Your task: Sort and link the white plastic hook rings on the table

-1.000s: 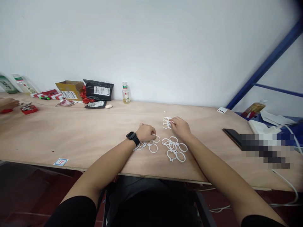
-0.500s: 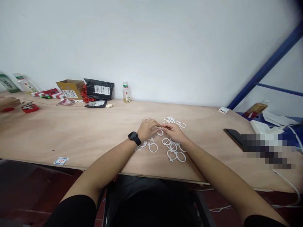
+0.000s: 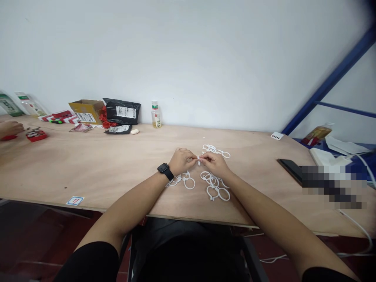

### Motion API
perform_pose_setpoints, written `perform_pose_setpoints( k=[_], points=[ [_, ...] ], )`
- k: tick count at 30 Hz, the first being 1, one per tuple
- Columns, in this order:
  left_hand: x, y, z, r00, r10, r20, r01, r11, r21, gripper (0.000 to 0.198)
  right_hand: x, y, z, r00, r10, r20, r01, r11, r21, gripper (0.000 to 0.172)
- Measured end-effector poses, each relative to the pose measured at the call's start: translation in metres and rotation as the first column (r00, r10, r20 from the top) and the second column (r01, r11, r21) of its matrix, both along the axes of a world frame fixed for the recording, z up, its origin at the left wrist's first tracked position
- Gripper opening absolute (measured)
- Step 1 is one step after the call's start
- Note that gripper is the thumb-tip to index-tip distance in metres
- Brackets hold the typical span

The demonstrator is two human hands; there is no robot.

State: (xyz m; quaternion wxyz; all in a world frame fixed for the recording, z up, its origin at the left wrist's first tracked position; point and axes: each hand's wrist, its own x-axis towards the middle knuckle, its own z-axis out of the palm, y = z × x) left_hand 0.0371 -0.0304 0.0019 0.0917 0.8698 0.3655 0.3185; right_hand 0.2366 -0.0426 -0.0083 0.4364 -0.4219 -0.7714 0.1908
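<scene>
White ring [image 3: 199,163] has just swung from face-on to edge-on; my L hand [image 3: 182,161] & R hand [image 3: 216,163] both pinch it, fingers narrow, so prob. working its joint. It's near-left of far ring cluster [image 3: 217,151], on or just over bench [image 3: 132,156], can't tell.

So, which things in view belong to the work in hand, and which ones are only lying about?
In the work:
- white ring, pinched between left hand and right hand
- three loose groups of white rings around the hands

Apparently just lying about:
- small bottle
- black parcel
- open cardboard box
- number card
</scene>
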Motion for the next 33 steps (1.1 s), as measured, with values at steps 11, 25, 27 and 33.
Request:
perform_pose_setpoints(
  k=[11, 25, 27, 33],
  points=[
    [-0.004, 0.003, 0.007, 0.997, 0.038, -0.071, -0.037, 0.999, 0.014, 0.021, 0.005, 0.003, 0.004, 0.979, -0.09, 0.185, 0.059, 0.984, 0.167, 0.016],
    [-0.03, 0.022, -0.002, 0.942, -0.114, -0.316, 0.034, 0.968, -0.249, 0.014, 0.048, 0.028, 0.001, 0.9, -0.292, 0.324, 0.241, 0.952, 0.187, 0.02],
    [-0.028, 0.022, -0.003, 0.948, -0.058, -0.312, -0.012, 0.976, -0.217, 0.014, 0.038, 0.023, 0.002, 0.93, -0.207, 0.304, 0.16, 0.972, 0.174, 0.019],
    [-0.019, 0.017, -0.003, 0.976, 0.128, -0.176, -0.159, 0.972, -0.174, 0.02, 0.008, 0.007, 0.0, 0.934, 0.027, 0.355, -0.071, 0.991, 0.11, 0.018]
  ],
)
